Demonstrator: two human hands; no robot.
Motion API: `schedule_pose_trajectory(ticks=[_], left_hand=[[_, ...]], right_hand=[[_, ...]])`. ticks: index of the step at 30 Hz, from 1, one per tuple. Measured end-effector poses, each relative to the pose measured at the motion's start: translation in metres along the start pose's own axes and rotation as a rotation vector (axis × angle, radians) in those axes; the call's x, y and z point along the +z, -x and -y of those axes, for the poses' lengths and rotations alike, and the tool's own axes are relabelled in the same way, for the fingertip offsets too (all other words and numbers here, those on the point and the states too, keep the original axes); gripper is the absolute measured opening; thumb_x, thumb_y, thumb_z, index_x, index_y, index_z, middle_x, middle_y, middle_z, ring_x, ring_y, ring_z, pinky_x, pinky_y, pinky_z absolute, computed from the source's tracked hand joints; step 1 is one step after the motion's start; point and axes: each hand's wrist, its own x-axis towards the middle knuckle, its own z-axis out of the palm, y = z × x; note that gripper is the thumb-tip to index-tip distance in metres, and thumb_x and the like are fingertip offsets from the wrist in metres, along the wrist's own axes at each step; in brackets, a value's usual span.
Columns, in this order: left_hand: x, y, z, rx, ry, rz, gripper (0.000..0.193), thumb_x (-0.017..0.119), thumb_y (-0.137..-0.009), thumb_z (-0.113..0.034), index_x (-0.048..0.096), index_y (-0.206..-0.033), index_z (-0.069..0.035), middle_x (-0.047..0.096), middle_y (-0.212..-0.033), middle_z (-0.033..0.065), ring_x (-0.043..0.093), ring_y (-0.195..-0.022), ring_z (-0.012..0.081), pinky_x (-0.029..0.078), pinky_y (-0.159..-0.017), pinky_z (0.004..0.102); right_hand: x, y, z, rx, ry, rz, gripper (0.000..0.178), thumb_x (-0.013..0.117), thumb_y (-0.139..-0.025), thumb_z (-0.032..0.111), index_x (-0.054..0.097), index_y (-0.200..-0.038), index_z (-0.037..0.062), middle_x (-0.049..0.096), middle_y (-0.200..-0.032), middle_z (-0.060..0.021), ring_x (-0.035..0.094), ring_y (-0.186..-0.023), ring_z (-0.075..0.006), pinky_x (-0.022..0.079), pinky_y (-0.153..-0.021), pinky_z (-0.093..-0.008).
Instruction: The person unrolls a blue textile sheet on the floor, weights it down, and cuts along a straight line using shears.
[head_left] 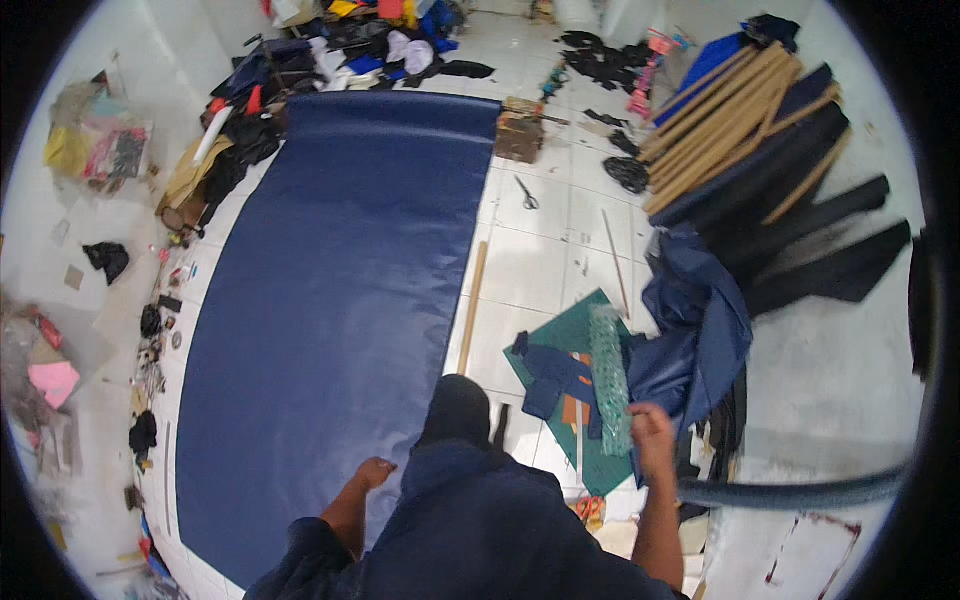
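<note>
A large dark blue sheet (330, 260) is spread lengthwise on the tiled floor, its far end rolled. My left hand (375, 472) is over its near right part, fingers curled together; whatever they may hold is too small to make out. My right hand (653, 435) is closed at the right edge of a long, see-through bubble-wrap strip (609, 380). Under that strip lies a green cutting mat (555, 330) with dark blue cut pieces (550, 378) on it. Crumpled dark blue material (695, 325) lies just beyond my right hand.
A wooden stick (473, 305) lies along the sheet's right edge. Scissors (528, 195) rest farther up; orange-handled scissors (588, 508) are near me. Brown rolls (715, 125) and black material (830, 255) lie at right. Scraps (370, 50) pile up at the far end.
</note>
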Motion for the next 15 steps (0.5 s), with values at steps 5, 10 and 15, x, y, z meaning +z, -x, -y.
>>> schedule_pose_trajectory(ticks=[5, 10, 15], left_hand=[[-0.028, -0.079, -0.061, -0.375, 0.192, 0.139, 0.032, 0.055, -0.095, -0.028, 0.069, -0.115, -0.007, 0.07, -0.111, 0.0153, 0.066, -0.105, 0.0327, 0.053, -0.089, 0.0447], [-0.154, -0.165, -0.171, -0.203, 0.16, -0.01, 0.04, 0.058, -0.094, -0.034, 0.066, -0.118, -0.004, 0.071, -0.109, 0.0161, 0.067, -0.1, 0.0346, 0.052, -0.09, 0.0428], [-0.309, -0.196, -0.374, 0.133, 0.78, -0.455, 0.046, 0.063, -0.094, -0.034, 0.063, -0.124, 0.002, 0.07, -0.096, 0.0111, 0.065, -0.081, 0.0168, 0.052, -0.075, 0.032]], right_hand=[[0.003, -0.139, 0.245, -0.974, -0.913, 0.467, 0.026, 0.076, -0.085, 0.029, 0.068, -0.094, 0.0069, 0.063, -0.071, -0.004, 0.057, -0.059, -0.0107, 0.042, -0.053, -0.0252], [0.071, -0.305, 0.378, -1.398, -0.805, 0.767, 0.031, 0.06, -0.097, 0.042, 0.066, -0.105, 0.0126, 0.049, -0.064, 0.0019, 0.045, -0.051, -0.0099, 0.041, -0.067, -0.0226], [0.076, -0.434, 0.429, -1.354, -0.796, 1.019, 0.019, 0.052, -0.099, 0.022, 0.062, -0.084, 0.0157, 0.051, -0.065, 0.0055, 0.042, -0.05, -0.0053, 0.039, -0.06, -0.0203]])
